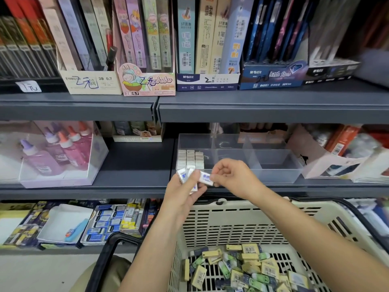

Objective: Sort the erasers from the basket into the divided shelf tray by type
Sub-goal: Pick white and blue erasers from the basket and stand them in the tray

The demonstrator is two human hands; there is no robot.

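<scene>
The dark grey metal shelf (134, 165) carries a clear divided tray (273, 175) just right of its middle. At the tray's 9 o'clock stands a clear display box of glue bottles (96, 152). At 11 o'clock, further back, sits a small carton (136, 139), its contents perhaps erasers. At 3 o'clock, just beside the tray, is a white carton (324, 165).

The top shelf (84, 102) ahead of me carried a row of display boxes: a cream box (90, 83) marked 2B 0.7, a pink box (147, 83) with a cartoon bunny, a white-and-blue box (207, 82) and a dark blue box (273, 77) bearing a diamond. A handwritten price tag (28, 87) sat at the far left. One shelf down, a clear case (56, 181) held purple and pink bottles (40, 159). Lower still lay a white paper tray (61, 218) — beside it, a box of blue-and-white packets (105, 225).
</scene>
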